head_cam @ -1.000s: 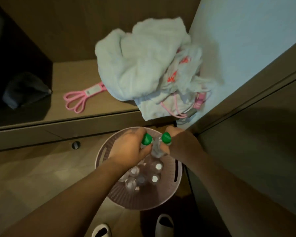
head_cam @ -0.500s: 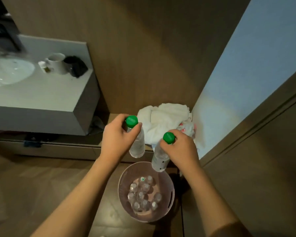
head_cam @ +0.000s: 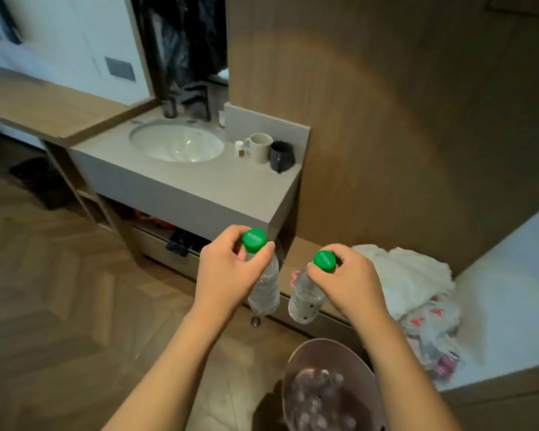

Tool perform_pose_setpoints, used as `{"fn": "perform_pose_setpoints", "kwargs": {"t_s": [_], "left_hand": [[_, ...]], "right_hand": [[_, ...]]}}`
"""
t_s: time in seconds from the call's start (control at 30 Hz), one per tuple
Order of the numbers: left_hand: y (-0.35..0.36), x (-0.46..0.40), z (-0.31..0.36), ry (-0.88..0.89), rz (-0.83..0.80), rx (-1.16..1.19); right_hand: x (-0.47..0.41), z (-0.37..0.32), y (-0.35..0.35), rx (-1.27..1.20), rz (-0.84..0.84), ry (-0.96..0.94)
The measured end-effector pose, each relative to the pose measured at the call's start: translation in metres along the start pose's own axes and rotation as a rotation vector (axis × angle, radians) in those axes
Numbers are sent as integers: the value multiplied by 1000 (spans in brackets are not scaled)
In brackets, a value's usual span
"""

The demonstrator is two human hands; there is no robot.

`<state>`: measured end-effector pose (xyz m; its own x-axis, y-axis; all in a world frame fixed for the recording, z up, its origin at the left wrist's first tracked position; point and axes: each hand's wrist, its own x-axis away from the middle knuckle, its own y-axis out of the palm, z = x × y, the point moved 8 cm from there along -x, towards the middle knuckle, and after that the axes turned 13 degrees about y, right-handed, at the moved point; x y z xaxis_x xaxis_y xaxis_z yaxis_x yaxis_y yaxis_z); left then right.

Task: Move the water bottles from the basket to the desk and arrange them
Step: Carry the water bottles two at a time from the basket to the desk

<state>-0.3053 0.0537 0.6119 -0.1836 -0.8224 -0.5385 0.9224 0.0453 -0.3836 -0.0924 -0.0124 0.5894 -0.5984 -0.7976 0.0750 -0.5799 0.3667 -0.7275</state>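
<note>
While carried clear of the basket (head_cam: pixel 296 362), two bottles are pinched at the neck, one (head_cam: pixel 263 290) by the left hand (head_cam: pixel 227 275), one (head_cam: pixel 305 295) by the right hand (head_cam: pixel 352 281). Bodies hang below the grips, likely so they can be set down upright; more bottles remain in the basket.

Both bare forearms reach forward from the bottom of the frame, level with each other and a little apart. The left hand (head_cam: pixel 227 272) curls its fingers and thumb round the neck of a bottle (head_cam: pixel 263 287), just under the cap. The right hand (head_cam: pixel 350 283) grips a second bottle (head_cam: pixel 305 295) the same way, knuckles up.
</note>
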Motion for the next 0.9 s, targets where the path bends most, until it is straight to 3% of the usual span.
{"fn": "perform_pose_setpoints", "kwargs": {"t_s": [0.4,0.67,0.9], "left_hand": [[-229,-13,-86,-111,309,-202],[-332,-17,-168,-249,525,-268],[-416,-80,-227,-264,619,-378]], "right_hand": [[28,-215,147,-14,-215,-346],[30,-320,270,2,-383,-486],[7,-439,360,-32,-506,-625]]}}
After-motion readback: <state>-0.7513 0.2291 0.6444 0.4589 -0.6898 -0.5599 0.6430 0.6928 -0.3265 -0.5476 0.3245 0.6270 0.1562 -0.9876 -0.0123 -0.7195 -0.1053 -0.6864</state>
